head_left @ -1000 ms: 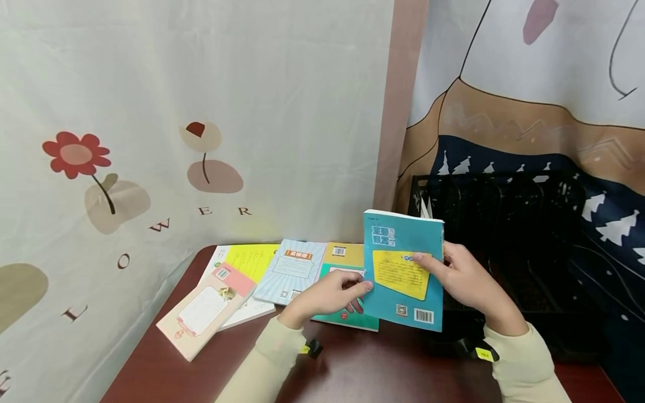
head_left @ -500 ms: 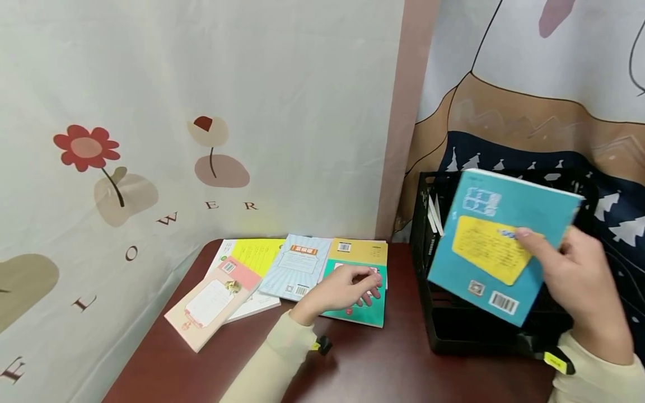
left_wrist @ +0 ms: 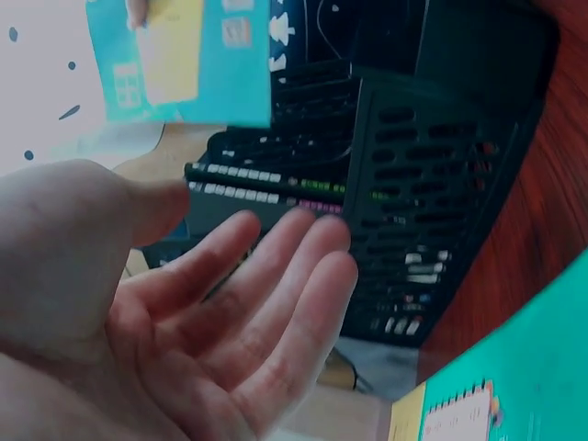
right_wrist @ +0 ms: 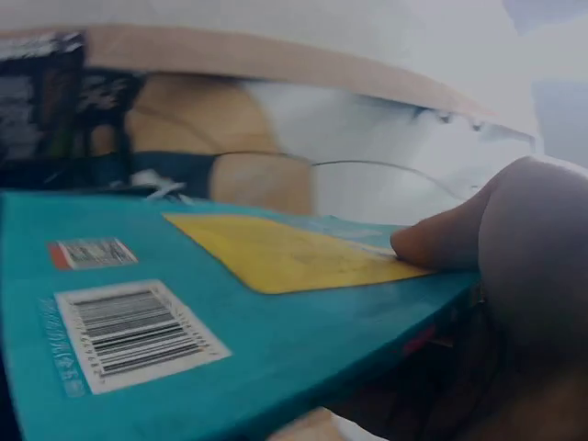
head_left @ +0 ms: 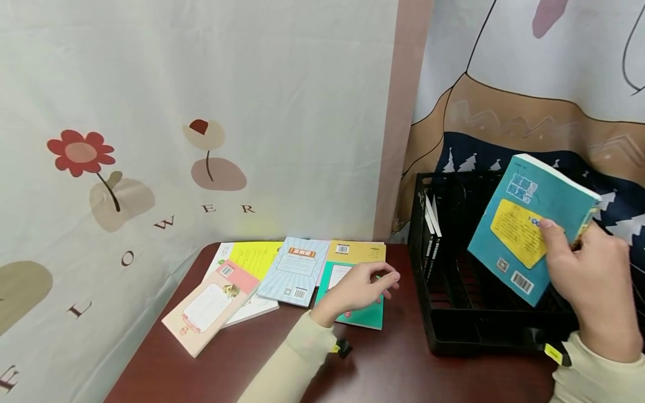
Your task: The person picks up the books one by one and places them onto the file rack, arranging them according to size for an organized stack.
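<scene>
My right hand [head_left: 594,285] grips a teal book [head_left: 526,196] by its right side, thumb across the yellow patch on its cover. The book is tilted and held up over the black mesh file rack [head_left: 504,330]. In the right wrist view, the book's barcode [right_wrist: 133,331] faces the camera. My left hand [head_left: 355,288] hovers over a green and yellow book [head_left: 375,319] on the table. Its fingers are relaxed and hold nothing, as the left wrist view of the left hand [left_wrist: 239,322] shows.
Two thin books [head_left: 430,240] stand upright at the rack's left side. On the table [head_left: 388,369] lie a light blue book [head_left: 289,268], a pink book [head_left: 214,308] and a yellow and white book [head_left: 259,260]. A printed curtain [head_left: 302,112] hangs behind.
My right hand has carried the teal book right and up, from the table's middle to over the rack. My left hand has let go of it and moved slightly right.
</scene>
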`<state>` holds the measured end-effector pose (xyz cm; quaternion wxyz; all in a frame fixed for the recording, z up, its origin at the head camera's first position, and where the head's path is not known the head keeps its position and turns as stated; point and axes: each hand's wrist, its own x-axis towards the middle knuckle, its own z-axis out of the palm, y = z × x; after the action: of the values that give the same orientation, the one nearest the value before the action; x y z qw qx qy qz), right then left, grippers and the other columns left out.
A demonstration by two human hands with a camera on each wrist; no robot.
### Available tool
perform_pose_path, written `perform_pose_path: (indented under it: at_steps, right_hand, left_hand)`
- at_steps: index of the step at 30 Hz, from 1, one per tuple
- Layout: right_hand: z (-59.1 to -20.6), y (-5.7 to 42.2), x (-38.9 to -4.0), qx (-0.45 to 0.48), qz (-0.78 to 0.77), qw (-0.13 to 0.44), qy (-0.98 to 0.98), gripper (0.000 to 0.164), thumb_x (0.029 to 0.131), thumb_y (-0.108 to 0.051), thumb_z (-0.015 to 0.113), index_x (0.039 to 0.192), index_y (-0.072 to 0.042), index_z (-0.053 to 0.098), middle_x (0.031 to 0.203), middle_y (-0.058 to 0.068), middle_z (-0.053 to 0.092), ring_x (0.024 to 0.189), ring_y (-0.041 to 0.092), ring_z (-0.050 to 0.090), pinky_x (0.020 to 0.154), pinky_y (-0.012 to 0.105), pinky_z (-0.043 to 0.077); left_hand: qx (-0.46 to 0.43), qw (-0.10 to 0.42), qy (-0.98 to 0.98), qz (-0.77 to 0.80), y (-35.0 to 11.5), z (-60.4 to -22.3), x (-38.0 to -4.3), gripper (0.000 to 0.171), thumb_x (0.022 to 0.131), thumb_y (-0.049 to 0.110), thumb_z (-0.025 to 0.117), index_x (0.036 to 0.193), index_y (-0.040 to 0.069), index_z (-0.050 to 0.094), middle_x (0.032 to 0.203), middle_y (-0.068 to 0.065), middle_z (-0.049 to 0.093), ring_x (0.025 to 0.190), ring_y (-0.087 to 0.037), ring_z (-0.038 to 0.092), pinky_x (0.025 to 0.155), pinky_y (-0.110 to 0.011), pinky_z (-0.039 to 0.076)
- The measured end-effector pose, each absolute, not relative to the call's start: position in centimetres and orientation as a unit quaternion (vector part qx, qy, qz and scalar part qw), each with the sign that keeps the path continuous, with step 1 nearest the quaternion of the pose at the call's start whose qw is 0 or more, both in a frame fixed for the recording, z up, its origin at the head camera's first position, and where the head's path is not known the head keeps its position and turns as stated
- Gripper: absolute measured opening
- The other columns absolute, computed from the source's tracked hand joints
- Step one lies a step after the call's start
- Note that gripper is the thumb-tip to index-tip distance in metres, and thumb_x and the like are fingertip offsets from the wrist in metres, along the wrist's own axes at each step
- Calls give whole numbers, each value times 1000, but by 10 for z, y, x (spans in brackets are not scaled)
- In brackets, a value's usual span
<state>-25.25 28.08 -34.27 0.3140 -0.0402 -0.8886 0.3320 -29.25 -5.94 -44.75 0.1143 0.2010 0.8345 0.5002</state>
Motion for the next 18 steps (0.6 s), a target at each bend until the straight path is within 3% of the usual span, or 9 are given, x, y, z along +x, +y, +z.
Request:
perform_pose_path:
  at_steps: [1, 3, 6, 8, 13, 18]
  right_hand:
    - [-346, 281, -257, -35, 327, 319, -889, 51, 107, -31, 54, 131, 13, 62, 110, 46, 69, 87, 62, 70, 45, 18, 49]
    - [-354, 279, -268, -24, 318, 322, -891, 49, 106, -30, 55, 128, 13, 63, 106, 46, 69, 89, 62, 70, 53, 42, 58]
    - [-369, 276, -285, 3, 307, 316, -898, 48, 107, -29, 55, 128, 13, 63, 103, 47, 69, 88, 63, 69, 69, 75, 53]
    - [-378, 272, -293, 12, 304, 300, -904, 49, 108, -30, 53, 130, 13, 60, 105, 48, 69, 88, 64, 69, 74, 78, 52]
    - [-395, 264, -309, 27, 310, 257, -915, 53, 110, -33, 49, 139, 11, 56, 112, 48, 67, 88, 62, 70, 71, 73, 57]
    - [-407, 260, -320, 53, 330, 226, -915, 53, 110, -32, 50, 142, 10, 55, 113, 46, 68, 88, 60, 72, 68, 69, 60]
  left_hand:
    - [201, 105, 840, 493, -56, -447, -293, 35, 104, 53, 58, 117, 23, 73, 97, 9, 76, 76, -10, 73, 70, -30, 60]
    - [196, 88, 853, 476, -49, -447, -292, 37, 104, 55, 57, 121, 26, 72, 100, 9, 75, 81, -8, 71, 72, -30, 59]
    - [188, 76, 870, 450, -37, -446, -289, 45, 103, 58, 56, 134, 28, 68, 111, 9, 75, 93, -8, 70, 80, -30, 58]
    - [185, 77, 877, 436, -29, -446, -288, 54, 103, 60, 55, 145, 27, 62, 124, 7, 73, 103, -7, 69, 87, -32, 58]
    - [192, 87, 893, 398, -14, -452, -288, 74, 101, 62, 55, 162, 22, 43, 150, -2, 64, 123, -11, 67, 100, -37, 56]
    - [187, 88, 901, 382, -3, -459, -290, 86, 100, 62, 58, 168, 19, 28, 171, 0, 39, 151, -18, 45, 120, -43, 42]
